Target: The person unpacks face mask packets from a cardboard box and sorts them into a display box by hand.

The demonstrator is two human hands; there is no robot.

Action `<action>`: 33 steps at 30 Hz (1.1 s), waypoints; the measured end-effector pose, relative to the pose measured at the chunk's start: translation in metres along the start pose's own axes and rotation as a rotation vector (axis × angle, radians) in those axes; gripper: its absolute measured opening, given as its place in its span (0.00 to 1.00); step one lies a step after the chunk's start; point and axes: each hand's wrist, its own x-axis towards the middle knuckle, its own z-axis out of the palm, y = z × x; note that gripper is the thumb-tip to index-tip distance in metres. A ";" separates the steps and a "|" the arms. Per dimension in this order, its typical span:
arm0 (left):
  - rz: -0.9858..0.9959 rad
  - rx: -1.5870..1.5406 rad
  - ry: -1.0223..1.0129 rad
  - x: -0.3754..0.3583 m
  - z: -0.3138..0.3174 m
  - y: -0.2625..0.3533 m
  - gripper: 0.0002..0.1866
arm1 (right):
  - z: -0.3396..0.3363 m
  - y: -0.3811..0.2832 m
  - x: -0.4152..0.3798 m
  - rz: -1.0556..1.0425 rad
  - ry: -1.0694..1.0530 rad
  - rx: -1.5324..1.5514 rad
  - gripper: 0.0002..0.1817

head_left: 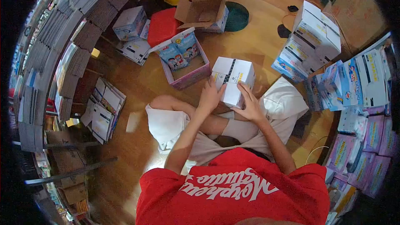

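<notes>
Nearest, the red shirt reads "Morpheus Studio" in white script, upside down from here. Over the crossed legs, the left hand lies on the near-left part of the white box, fingers loosely parted; the right hand has its fingers spread along the near-right edge. The box sits just in front of the shins, its long axis running away from the body — a black strip follows it, beside yellow lettering too small to read. Just left stands the pink-sided carton holding blue packets with cartoon figures. Bare wooden floor opens beyond and to the right — then stacked boxes. Farther off sits an open brown box.
</notes>
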 end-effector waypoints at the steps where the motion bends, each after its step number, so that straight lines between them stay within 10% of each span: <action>1: 0.015 0.047 0.007 0.003 0.004 -0.003 0.42 | 0.002 0.001 -0.002 -0.002 0.007 0.018 0.52; 22: 0.156 0.140 -0.524 0.002 -0.052 0.018 0.42 | -0.068 -0.033 -0.011 0.012 -0.085 0.087 0.54; 25: 0.128 0.242 -0.475 -0.010 -0.048 0.035 0.40 | -0.113 -0.058 0.004 0.088 -0.233 0.203 0.48; 26: 0.298 0.173 -0.355 -0.011 -0.038 0.031 0.39 | -0.117 -0.053 0.010 -0.090 -0.130 -0.021 0.29; 29: 0.686 0.083 -0.086 -0.012 -0.005 0.027 0.37 | -0.112 -0.061 0.038 -0.298 0.009 -0.242 0.12; 33: 0.661 0.297 -0.034 -0.029 0.005 0.058 0.37 | -0.097 -0.052 0.039 -0.320 0.060 -0.527 0.10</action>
